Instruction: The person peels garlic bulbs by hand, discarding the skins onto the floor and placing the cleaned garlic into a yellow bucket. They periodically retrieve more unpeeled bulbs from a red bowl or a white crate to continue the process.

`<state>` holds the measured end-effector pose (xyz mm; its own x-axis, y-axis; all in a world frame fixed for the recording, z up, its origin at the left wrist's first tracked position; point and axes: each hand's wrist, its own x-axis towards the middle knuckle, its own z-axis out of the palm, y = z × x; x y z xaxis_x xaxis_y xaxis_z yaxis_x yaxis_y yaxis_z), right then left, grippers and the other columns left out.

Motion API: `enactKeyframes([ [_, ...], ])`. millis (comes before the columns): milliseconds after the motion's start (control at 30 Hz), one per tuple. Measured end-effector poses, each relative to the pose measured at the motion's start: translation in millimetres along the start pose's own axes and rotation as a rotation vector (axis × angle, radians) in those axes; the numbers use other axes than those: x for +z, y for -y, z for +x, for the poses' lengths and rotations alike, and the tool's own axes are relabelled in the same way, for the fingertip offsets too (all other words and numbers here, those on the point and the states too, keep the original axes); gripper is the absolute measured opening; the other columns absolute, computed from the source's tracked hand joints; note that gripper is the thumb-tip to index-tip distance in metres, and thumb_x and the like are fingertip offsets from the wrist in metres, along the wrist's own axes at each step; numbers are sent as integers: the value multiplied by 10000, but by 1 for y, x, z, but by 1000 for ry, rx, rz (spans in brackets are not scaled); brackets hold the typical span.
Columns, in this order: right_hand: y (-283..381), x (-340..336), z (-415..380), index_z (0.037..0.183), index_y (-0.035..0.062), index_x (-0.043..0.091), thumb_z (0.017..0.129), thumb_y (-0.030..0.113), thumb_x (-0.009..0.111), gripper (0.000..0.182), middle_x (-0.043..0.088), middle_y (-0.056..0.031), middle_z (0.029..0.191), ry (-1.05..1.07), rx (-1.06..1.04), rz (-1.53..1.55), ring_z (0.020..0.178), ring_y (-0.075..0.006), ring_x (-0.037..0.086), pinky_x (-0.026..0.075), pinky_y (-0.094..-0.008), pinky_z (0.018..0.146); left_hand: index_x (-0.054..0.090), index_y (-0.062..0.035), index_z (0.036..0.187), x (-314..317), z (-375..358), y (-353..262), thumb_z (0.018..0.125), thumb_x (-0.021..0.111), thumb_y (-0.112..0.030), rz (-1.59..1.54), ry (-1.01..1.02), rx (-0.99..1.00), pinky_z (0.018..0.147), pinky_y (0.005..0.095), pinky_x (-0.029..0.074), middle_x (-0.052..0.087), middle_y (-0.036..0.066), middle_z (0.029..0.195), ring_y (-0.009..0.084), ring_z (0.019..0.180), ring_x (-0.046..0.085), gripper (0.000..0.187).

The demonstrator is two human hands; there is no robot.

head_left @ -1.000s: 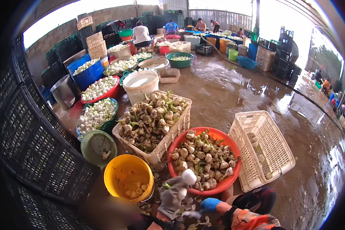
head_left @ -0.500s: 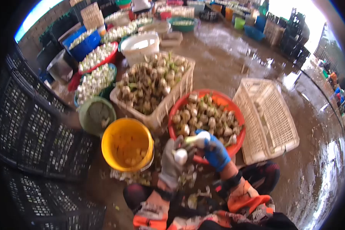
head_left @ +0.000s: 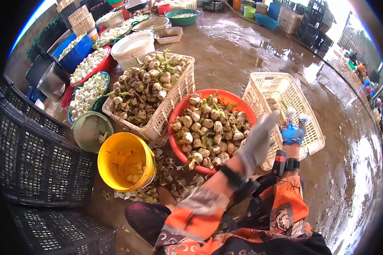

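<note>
My right hand [head_left: 293, 134], in a blue glove, is over the white plastic crate [head_left: 312, 127], its fingers apart. A peeled white garlic bulb [head_left: 290, 112] with a green stem shows just beyond those fingertips, over the crate's inside. My left hand [head_left: 258, 142], in a grey glove, stretches toward the crate's near wall with its fingers extended and nothing visible in them. Below and left of it sits a red basin [head_left: 172, 142] of unpeeled garlic bulbs [head_left: 210, 127].
A yellow bucket [head_left: 104, 159] with a few pale pieces stands left of the basin. Behind it is a crate [head_left: 174, 95] heaped with dirty garlic. Black crates [head_left: 42, 157] line the left side. Peelings [head_left: 170, 174] litter the wet floor. Basins of white garlic [head_left: 89, 95] stand farther back.
Both hands have moved right, from in front of the red basin to the white crate. The garlic bulbs they held before are out of them, one now showing over the crate. The view has shifted.
</note>
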<state>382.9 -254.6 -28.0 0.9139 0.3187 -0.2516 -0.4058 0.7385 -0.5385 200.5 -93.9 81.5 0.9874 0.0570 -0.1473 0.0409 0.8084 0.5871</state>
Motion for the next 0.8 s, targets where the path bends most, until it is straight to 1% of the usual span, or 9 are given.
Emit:
enactKeyframes([
  [100, -94, -1, 31, 928, 126, 613, 870, 242, 606, 130, 610, -4, 815, -101, -270, -331, 698, -154, 562, 455, -288, 559, 503, -53, 1273, -66, -58, 12, 940, 547, -293, 636, -21, 125, 971, 347, 427, 481, 98, 1299, 229, 1187, 483, 413],
  [167, -154, 47, -5, 964, 82, 655, 842, 142, 651, 137, 656, -24, 859, -96, -71, -600, 710, -133, 614, 456, -248, 567, 565, -45, 1196, -103, -104, 1, 933, 555, -246, 716, -190, -37, 921, 339, 470, 579, 99, 1139, 209, 1082, 559, 331],
  [200, -187, 50, -13, 1025, 41, 669, 826, 141, 683, 223, 673, -40, 929, 16, -112, -728, 757, -133, 628, 487, -254, 613, 572, -41, 1187, -115, -123, -5, 921, 570, -240, 475, -362, -267, 918, 362, 476, 609, 107, 1078, 220, 1054, 580, 332],
  [233, -258, 0, 27, 1099, 30, 653, 849, 24, 607, 254, 678, -43, 940, 383, -582, -1042, 742, -126, 639, 500, -255, 621, 575, -32, 1172, -128, -142, -11, 914, 569, -236, 380, -462, -236, 910, 381, 480, 623, 115, 1064, 238, 1020, 598, 328],
  [267, -275, 25, -2, 1143, 42, 643, 876, 28, 580, 274, 677, -53, 1018, 494, -115, -859, 822, -167, 665, 526, -282, 702, 579, -23, 1156, -137, -157, -10, 908, 567, -231, 282, -550, -202, 903, 401, 484, 637, 123, 1049, 255, 986, 615, 324],
  [333, -313, 62, -35, 1150, 88, 620, 857, 140, 596, 299, 654, -89, 1064, 791, -308, -1504, 878, -232, 641, 506, -366, 758, 623, -72, 1013, -167, -166, 2, 932, 517, -215, 11, -584, -124, 733, 256, 478, 616, -1, 934, 114, 822, 583, 196],
  [400, -357, 90, -42, 1201, 118, 565, 794, 174, 594, 412, 625, -130, 1108, 1111, -475, -1958, 978, -321, 595, 474, -440, 781, 619, -63, 1059, -182, -160, 12, 921, 532, -213, -155, -757, -167, 756, 285, 506, 630, 26, 964, 154, 855, 616, 222],
  [567, -398, 60, -37, 1158, 87, 565, 742, 180, 547, 427, 596, -151, 1110, 1063, -579, -2162, 1054, -348, 525, 430, -584, 796, 593, -68, 1118, -173, -154, -4, 915, 560, -224, -11, -803, 33, 712, 329, 527, 622, 52, 949, 170, 841, 619, 259],
  [800, -324, 99, -40, 853, 48, 696, 669, 211, 609, 260, 668, -150, 922, 981, -293, -2395, 916, -349, 619, 492, -507, 778, 484, -26, 1283, -173, -152, -6, 931, 531, -243, 59, -682, 9, 872, 334, 494, 608, 71, 1108, 202, 1007, 605, 416],
])
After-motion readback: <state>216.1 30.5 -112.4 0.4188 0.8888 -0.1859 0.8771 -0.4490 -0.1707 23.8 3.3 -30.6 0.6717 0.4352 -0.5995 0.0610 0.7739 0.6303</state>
